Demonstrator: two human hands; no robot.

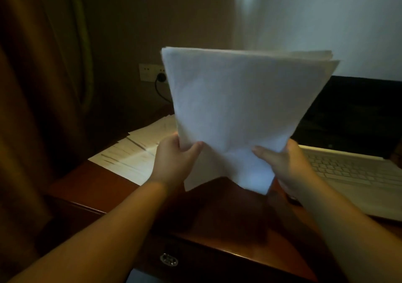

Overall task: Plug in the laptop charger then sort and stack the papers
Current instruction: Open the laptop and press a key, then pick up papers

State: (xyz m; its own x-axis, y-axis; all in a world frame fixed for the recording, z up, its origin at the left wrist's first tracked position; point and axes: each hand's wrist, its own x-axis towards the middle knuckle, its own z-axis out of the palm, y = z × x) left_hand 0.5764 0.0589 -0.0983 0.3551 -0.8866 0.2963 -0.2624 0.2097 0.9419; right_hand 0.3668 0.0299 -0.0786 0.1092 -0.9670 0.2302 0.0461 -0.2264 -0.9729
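A stack of white papers (239,108) stands upright above the wooden desk (91,193), held at its lower edge by both hands. My left hand (174,158) grips the lower left side, thumb on the front sheet. My right hand (280,158) grips the lower right side the same way. More printed papers (134,152) lie spread on the desk at the left. A black plug with its cable (161,78) sits in the wall socket plate (150,72) behind the stack. An open laptop (352,169) lies at the right, its screen dark.
A brown curtain (39,76) hangs at the left beside the desk. A metal drawer handle (169,259) shows on the desk front below my arms. The wall behind the laptop is pale and lit.
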